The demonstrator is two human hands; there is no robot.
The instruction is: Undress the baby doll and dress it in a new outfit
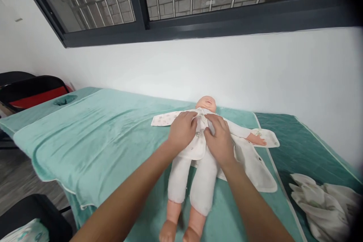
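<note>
A baby doll (195, 181) lies on its back on a teal towel (99, 140), head toward the wall. It wears white leggings and an open white printed garment (255, 162) spread under it. My left hand (181, 130) rests on the doll's chest, fingers curled onto the garment's left flap. Beside it, my right hand (219, 140) presses on the doll's belly, fingers bent and pinching the fabric near the middle. The doll's left arm sticks out bare to the right.
A crumpled white cloth (323, 204) lies at the right on a darker green towel (306, 147). The white wall runs close behind the table. Black and red chairs (31, 90) stand at the far left. A dark chair (34, 211) sits at lower left.
</note>
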